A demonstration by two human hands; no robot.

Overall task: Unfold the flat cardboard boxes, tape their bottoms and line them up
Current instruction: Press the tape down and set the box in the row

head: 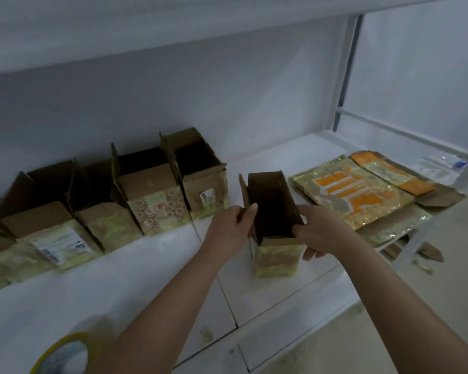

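An unfolded brown cardboard box [274, 255] stands upright on the white shelf [152, 268], its top open and its front covered in yellowish tape. My left hand [231, 229] grips its left wall, thumb over the rim. My right hand [318, 229] grips its right wall, thumb inside and fingers down the outside. To the left, several open boxes [146, 193] stand in a row along the back wall. A pile of flat, tape-covered boxes with orange print [362, 195] lies at the right.
A roll of yellowish tape [65, 354] lies at the shelf's near left edge. A clear plastic packet [441, 164] sits behind the flat pile. White shelf posts [346, 68] rise at the right, and another shelf board runs overhead.
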